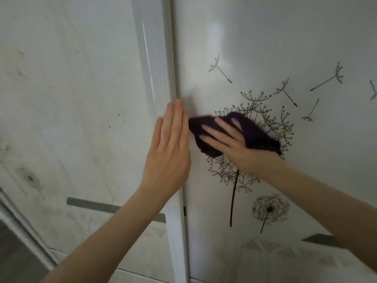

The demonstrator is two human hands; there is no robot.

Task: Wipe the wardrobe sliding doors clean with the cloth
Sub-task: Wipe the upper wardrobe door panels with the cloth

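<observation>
I'd keep right hand (226, 139) spread flat on purple cloth (260, 137), sweeping toward 9 o'clock; left hand (170, 146) flat, empty, on door stile (157, 68).

Noted left hand (169, 144) and right hand (230, 144), both bare. Logged left forearm (114, 227) and right forearm (318, 197) uncovered from wrist to picture border. Recorded long, slender fingers (175, 119) on both hands. Could not resolve nails or finer surface detail: motion blur.

dark grey floor (14, 256) bottom left; 2 black dandelion prints (270, 209) on rt
</observation>
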